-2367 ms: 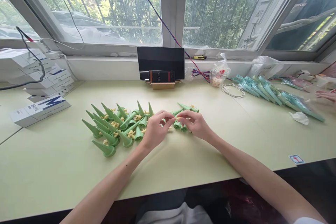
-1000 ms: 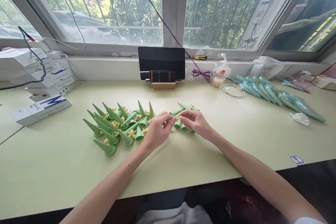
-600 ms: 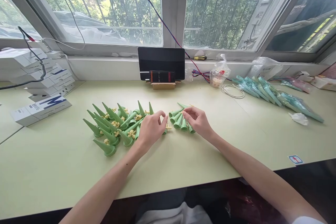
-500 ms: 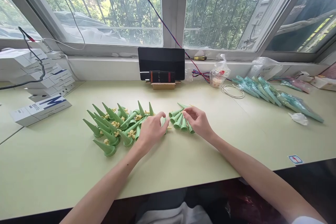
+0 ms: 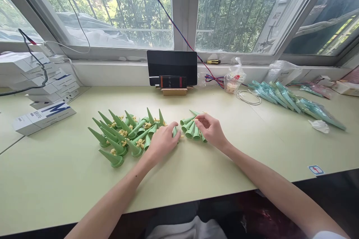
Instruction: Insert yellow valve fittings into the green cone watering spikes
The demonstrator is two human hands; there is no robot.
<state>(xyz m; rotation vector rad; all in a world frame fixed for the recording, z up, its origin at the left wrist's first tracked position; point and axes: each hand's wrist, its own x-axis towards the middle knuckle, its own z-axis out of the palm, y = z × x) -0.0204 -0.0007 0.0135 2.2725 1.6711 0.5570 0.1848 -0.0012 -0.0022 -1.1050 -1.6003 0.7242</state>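
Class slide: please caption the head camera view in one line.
Left hand, open, at a pile of green cones; right hand pinching a small yellow piece.

Green cones and small yellow pieces, one heap and one fan
The heap (image 5: pixel 117 148) mixes tapered light-green cones, some upright or tilted with tips up, others lying over, with knobbly yellow pieces (image 5: pixel 122 133) among them. To the heap's right, several fanned cones (image 5: pixel 196 135) lie with open ends nearest; another yellow piece (image 5: pixel 195 120), also rightward, sits pinched in the right hand's (image 5: pixel 210 130) fingertips.

"M" on box (image 5: pixel 45 117), "27:13" on phone (image 5: pixel 175 81)
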